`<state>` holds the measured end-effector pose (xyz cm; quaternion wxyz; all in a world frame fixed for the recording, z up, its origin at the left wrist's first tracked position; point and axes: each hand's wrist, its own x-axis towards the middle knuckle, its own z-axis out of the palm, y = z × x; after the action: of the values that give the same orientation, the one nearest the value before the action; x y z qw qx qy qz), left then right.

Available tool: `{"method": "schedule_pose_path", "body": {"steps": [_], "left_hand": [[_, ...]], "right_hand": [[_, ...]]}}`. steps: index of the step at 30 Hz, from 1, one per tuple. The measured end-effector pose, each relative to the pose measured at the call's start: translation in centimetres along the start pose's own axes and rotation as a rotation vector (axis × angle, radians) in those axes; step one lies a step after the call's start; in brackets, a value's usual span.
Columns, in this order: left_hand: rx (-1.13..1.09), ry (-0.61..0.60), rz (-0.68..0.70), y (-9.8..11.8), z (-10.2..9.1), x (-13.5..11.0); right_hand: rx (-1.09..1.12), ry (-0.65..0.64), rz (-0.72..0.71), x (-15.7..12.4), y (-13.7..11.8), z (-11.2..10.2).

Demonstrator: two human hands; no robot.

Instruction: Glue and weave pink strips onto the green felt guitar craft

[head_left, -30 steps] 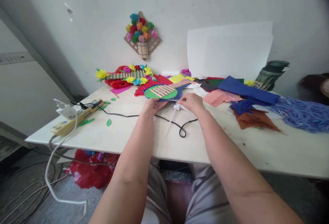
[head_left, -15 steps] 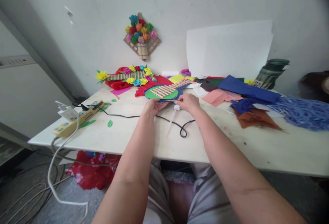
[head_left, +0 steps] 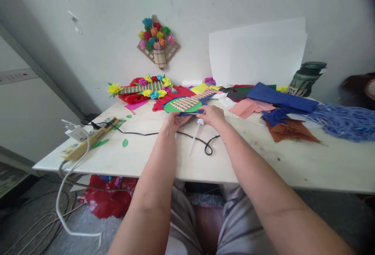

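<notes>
A paper guitar [head_left: 187,104] with a green round body on blue backing and a pink-striped neck lies on the white table [head_left: 293,161]. My left hand [head_left: 175,121] pinches the near left edge of its body. My right hand [head_left: 212,115] is closed on the near right edge, fingers curled. A white glue stick [head_left: 195,134] with a crumpled tip lies on the table just under my right hand. A black cord [head_left: 205,145] loops below both hands.
A second flower-covered paper guitar [head_left: 143,87] lies at the back left. A power strip [head_left: 88,138] sits at the left edge. Coloured paper sheets [head_left: 275,102] and blue shreds [head_left: 345,122] cover the right. A dark green bottle [head_left: 306,77] stands behind. Another person's head [head_left: 363,91] shows far right.
Both hands have slid slightly further onto the guitar's near edge. The view has shifted a little, otherwise nothing moved.
</notes>
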<state>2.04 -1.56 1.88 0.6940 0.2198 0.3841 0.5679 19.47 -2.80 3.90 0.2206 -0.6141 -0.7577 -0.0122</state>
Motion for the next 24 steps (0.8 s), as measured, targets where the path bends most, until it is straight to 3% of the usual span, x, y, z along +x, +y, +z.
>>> {"method": "schedule_pose_path", "body": {"steps": [15,24], "left_hand": [[0.031,0.048,0.039,0.0,0.4,-0.2],[0.025,0.040,0.030,-0.1,-0.1,0.4]], "right_hand": [[0.009,-0.043,0.119,0.5,-0.2,0.0],[0.047,-0.023,0.118,0.4,1.2,-0.1]]}}
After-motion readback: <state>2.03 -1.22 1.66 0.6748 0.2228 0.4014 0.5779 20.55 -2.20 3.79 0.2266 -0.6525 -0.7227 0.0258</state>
